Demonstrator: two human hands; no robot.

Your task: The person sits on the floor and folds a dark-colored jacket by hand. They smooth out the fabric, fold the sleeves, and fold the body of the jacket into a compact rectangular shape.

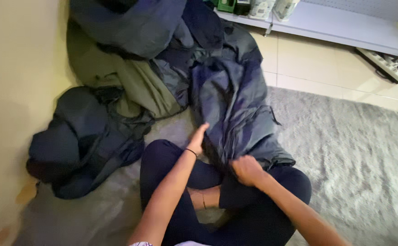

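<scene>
Left of the hands, a dark bundle and heaped garments lie unsorted. The left hand rests flat and open on the navy garment, while the right hand pinches its hem; folding looks barely begun.

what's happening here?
A person sits cross-legged on a grey rug, working on a dark blue garment spread in front of their knees. The left hand lies flat against its edge; the right hand grips its near end in a fist. More dark and olive clothes sit in a heap against the wall, with a dark bundle to the left.
</scene>
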